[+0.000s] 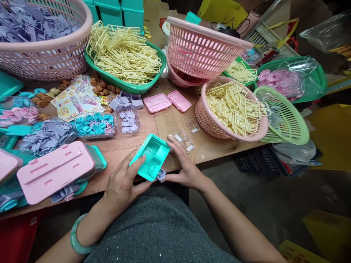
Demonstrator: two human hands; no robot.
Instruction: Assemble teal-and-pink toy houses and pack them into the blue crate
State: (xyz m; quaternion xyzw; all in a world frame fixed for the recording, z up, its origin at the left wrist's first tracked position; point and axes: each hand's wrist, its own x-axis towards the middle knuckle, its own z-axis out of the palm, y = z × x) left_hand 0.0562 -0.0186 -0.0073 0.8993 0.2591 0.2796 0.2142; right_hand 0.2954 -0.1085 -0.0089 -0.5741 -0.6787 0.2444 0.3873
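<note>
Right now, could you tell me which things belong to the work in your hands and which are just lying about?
In hand:
left hand and right hand hold the teal tray
small grey part at its lower edge

Lying about:
pink lids
basket of cream sprues
green basket
sticker sheets

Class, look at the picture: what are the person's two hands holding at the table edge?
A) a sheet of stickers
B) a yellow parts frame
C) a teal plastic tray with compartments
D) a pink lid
C: the left hand and the right hand grip a teal plastic tray whose moulded compartments face up, over the edge of the wooden table.
</note>
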